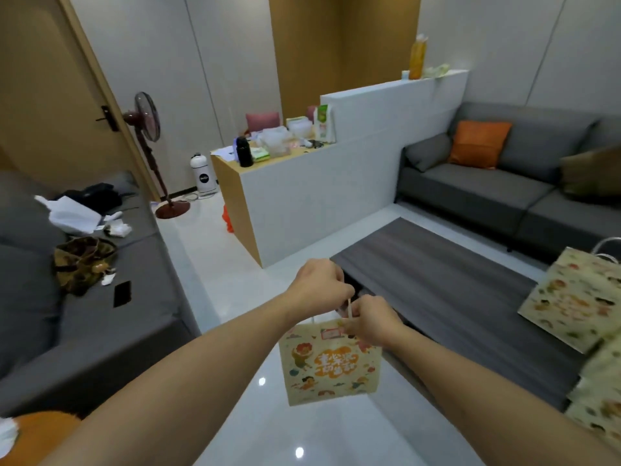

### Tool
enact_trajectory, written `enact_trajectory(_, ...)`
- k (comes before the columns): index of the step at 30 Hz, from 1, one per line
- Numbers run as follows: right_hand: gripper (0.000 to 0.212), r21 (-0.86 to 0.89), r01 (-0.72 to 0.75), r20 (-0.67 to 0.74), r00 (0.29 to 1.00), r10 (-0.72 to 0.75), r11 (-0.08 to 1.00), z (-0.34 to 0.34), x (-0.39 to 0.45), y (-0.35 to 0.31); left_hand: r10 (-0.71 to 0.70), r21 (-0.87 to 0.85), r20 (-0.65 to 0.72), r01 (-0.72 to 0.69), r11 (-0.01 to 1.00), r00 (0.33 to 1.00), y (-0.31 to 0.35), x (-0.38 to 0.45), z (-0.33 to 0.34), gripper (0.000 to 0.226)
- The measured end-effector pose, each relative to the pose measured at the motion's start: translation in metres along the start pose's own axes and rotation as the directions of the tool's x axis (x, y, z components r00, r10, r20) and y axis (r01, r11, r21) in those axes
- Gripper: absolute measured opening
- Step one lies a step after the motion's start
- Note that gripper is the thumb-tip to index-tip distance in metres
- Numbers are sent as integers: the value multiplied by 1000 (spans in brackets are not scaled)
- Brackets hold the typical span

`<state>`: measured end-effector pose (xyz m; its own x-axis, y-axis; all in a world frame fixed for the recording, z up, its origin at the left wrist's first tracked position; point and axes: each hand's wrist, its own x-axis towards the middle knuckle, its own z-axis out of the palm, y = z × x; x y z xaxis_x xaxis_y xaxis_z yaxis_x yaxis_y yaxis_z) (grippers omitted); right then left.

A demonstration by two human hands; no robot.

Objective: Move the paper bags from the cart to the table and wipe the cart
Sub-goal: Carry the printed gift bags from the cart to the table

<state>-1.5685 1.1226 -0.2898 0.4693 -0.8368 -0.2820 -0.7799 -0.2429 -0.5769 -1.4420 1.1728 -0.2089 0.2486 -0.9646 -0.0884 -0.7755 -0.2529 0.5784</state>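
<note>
A small paper bag (331,363) with cartoon prints hangs in the air over the white floor, just left of the dark wooden table (447,297). My left hand (319,285) grips its string handle from above. My right hand (371,319) pinches the bag's top edge. Another patterned paper bag (576,304) lies tilted on the table's right end, and more patterned bags (601,398) sit at the lower right edge. The cart is not in view.
A grey sofa (497,190) stands behind the table with an orange cushion (479,144). Another grey sofa (84,317) at left holds a camouflage bag, a phone and papers. A white counter (312,196) with clutter stands ahead, a standing fan (148,129) beside it.
</note>
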Motion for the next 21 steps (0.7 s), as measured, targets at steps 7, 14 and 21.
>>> enact_trajectory(7, 19, 81, -239, -172, 953, 250, 968, -42, 16, 74, 242, 27, 147, -248, 968, 959, 56, 76, 36, 39)
enact_trajectory(14, 8, -25, -460, -339, 839, 425, 888, -95, 22, 121, 441, -29, 315, -456, 890, 841, 113, 146, 65, 31)
enact_trajectory(21, 26, 212, -493, -465, 708, 531, 844, -126, 26, 163, 582, -112, 423, -598, 794, 695, 167, 201, 86, 26)
